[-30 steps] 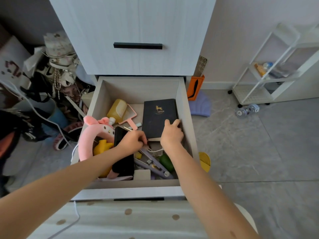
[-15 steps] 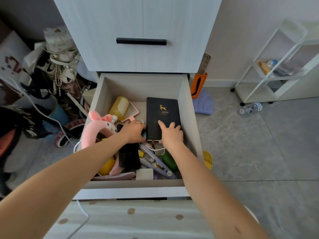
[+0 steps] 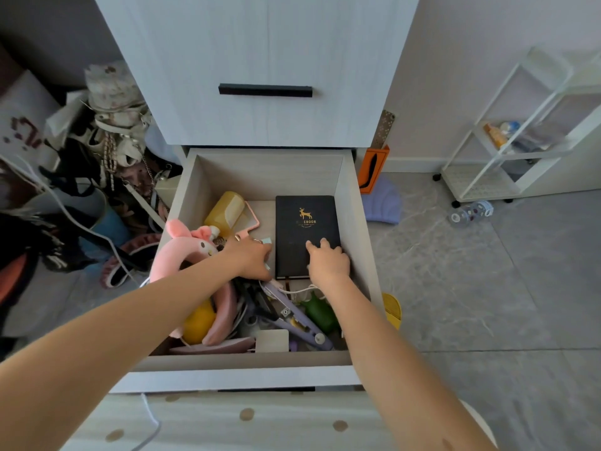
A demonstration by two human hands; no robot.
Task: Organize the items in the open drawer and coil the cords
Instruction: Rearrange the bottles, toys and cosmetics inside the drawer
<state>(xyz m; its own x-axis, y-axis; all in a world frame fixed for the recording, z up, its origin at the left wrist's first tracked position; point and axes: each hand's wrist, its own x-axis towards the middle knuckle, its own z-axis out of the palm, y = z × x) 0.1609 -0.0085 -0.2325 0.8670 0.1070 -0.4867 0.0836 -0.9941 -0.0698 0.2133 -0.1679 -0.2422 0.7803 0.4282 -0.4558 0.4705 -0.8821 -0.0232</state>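
Observation:
The open drawer holds a black notebook with a gold deer, lying flat at the back right. My right hand rests on its near end with the fingers spread flat. My left hand lies against the notebook's left edge, over small items. A white cord lies loose just in front of the notebook. Also in the drawer are a pink plush headband, a yellow bottle, a pink mirror, a purple tool and a green object.
A shut drawer with a black handle sits above. Bags and straps pile up at the left, with a white cable across them. On the right floor are an orange box, a purple cushion, a bottle and a white shelf cart.
The notebook has slid toward the back right of the drawer and now lies square. My right hand moved onto its cover; my left hand moved from the dark phone to the notebook's left edge.

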